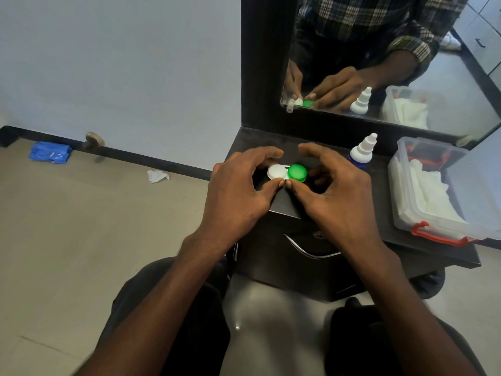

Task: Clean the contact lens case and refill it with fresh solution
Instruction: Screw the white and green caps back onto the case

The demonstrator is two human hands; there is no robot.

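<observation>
Both hands' fingers pinching lens case

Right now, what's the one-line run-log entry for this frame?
stage: case held, both caps on | left hand: on white cap side | right hand: on green cap side | solution bottle: upright, untouched | tissue box: open

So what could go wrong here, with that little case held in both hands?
The white-and-green lens case sits near the dark counter's front edge; a slip from the left hand or right hand could send it to the floor. An elbow swing might also topple the upright white-capped dropper bottle close by.
</observation>
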